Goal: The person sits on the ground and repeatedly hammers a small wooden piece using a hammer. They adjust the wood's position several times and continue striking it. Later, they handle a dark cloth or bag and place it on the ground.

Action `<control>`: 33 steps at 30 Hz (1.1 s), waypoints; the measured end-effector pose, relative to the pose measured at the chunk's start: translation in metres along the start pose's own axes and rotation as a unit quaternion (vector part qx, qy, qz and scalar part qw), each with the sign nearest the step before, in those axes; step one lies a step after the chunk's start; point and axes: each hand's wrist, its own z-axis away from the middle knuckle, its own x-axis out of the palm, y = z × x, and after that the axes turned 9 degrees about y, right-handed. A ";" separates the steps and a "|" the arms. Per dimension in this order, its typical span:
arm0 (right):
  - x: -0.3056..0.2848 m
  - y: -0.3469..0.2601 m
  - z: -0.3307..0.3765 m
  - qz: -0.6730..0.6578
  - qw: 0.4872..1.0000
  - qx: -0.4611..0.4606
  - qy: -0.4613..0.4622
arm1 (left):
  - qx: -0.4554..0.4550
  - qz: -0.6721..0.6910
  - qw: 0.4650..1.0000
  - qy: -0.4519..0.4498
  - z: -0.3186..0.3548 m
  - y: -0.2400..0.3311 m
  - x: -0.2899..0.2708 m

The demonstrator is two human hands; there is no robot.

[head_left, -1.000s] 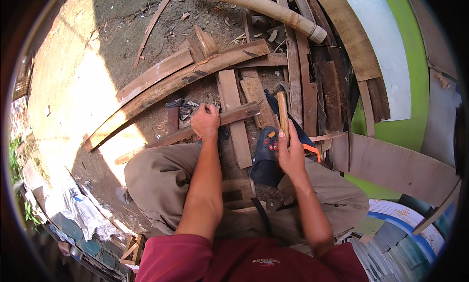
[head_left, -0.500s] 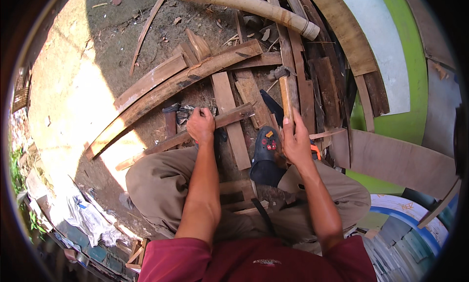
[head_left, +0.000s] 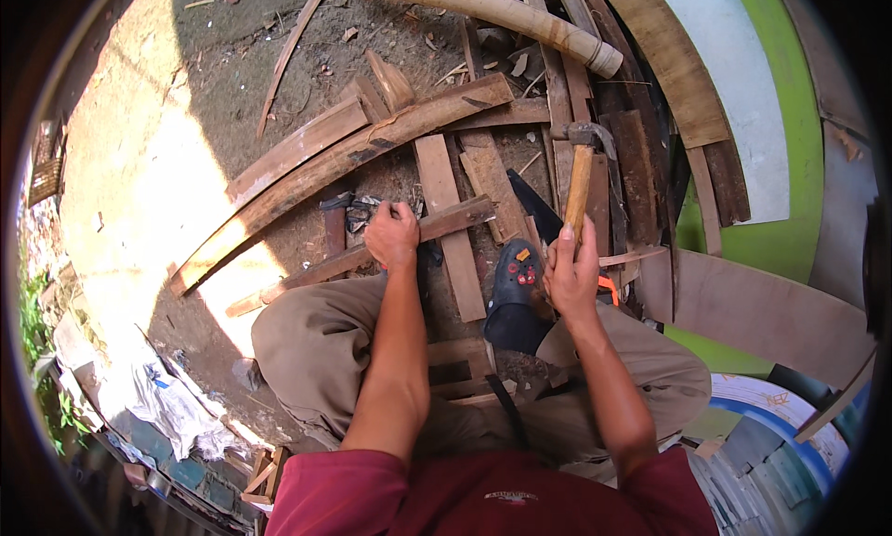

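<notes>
The narrow wooden strip (head_left: 455, 219) lies aslant at the middle of the frame across a flat board (head_left: 458, 268), the person's left hand (head_left: 392, 234) resting on it with fingers curled in, though what they grip underneath cannot be told. Right of centre, above the dark shoe (head_left: 513, 299), the right hand (head_left: 571, 271) is closed around the handle of a hammer (head_left: 579, 183). Good control probably calls for pressing the strip steady against the board, fingers clear of the hammer's head.

the partly sunlit ground (head_left: 218, 85) bears wooden planks (head_left: 452, 271), a thin stick (head_left: 282, 64) and a grey stone (head_left: 247, 373).
</notes>
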 end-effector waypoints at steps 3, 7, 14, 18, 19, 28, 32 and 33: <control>-0.008 0.037 0.027 0.227 0.973 -0.044 -0.026 | 0.003 0.003 1.000 0.013 0.001 -0.001 0.003; 0.001 0.043 0.043 0.230 0.971 -0.070 -0.014 | 0.018 0.004 1.000 0.019 0.002 -0.003 0.003; 0.006 0.080 0.051 0.228 0.972 -0.058 0.001 | 0.010 0.002 1.000 0.007 -0.002 0.001 -0.002; 0.001 0.075 0.050 0.040 0.998 0.041 0.032 | -0.001 -0.005 1.000 0.010 0.001 -0.006 0.002; 0.007 0.060 0.046 -0.035 0.997 0.056 0.035 | -0.004 -0.007 1.000 0.008 0.000 -0.002 0.000; 0.004 0.100 0.064 -0.011 0.993 0.093 0.075 | -0.007 0.002 1.000 -0.003 0.002 0.001 -0.003; 0.011 0.110 0.058 0.031 0.994 -0.059 0.086 | -0.017 -0.027 0.999 -0.043 0.001 0.008 -0.008; 0.015 0.106 0.055 0.157 0.979 -0.114 0.069 | -0.017 -0.022 0.999 -0.038 0.000 0.007 -0.007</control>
